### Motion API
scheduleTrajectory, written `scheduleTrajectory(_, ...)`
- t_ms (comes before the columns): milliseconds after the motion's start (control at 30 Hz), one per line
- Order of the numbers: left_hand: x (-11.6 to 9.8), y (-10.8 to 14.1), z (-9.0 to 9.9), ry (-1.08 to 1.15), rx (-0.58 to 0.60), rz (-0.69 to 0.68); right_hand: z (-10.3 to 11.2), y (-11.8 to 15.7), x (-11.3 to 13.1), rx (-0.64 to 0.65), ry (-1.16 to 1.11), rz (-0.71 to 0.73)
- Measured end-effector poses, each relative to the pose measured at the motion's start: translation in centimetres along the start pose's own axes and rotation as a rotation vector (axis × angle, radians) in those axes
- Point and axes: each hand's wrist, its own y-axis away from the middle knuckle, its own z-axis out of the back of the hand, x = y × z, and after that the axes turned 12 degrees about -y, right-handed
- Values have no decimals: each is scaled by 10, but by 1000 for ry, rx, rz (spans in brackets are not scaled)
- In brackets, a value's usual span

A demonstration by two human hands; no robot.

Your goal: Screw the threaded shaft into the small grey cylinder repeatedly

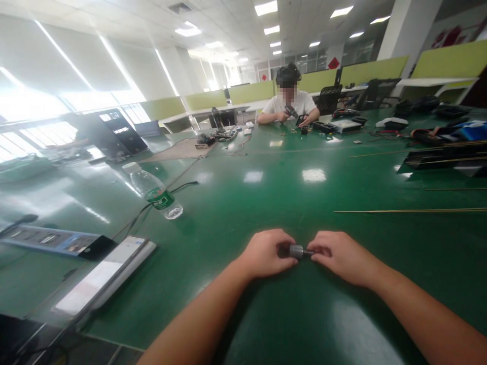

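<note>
Just above the green tabletop (243, 213), a small grey metal cylinder (296, 251) with a thin shaft at its right end lies level between my hands. My left hand (268, 253) is closed around the cylinder's dark left end, thumb below and fingers above. With thumb and fingertips, my right hand (335, 256) pinches the thin shaft on the other side. The fingers partly hide both ends, so I cannot tell whether the shaft is a separate piece.
To the left stand a water bottle (158, 192) and a white flat box (102, 276), with a black cable (184, 186) nearby. Thin brass-coloured rods (411, 211) lie at right. Across the table a person (289, 104) holds a dark tool among scattered parts.
</note>
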Motion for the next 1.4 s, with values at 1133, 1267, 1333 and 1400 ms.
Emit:
scheduleTrajectory(1133, 3, -5, -9, 60, -179, -27, 4, -3, 2, -167, 12, 135)
scheduleTrajectory(1267, -1, -5, -9, 82, -269, -24, 3, -4, 4, -226, -60, 168)
scheduleTrajectory(1333, -3, -5, -8, 89, -298, -27, 2, -4, 3, -238, -78, 180)
scheduleTrajectory(1400, -4, -5, -7, 95, -320, -30, 1, -5, 2, -249, -85, 190)
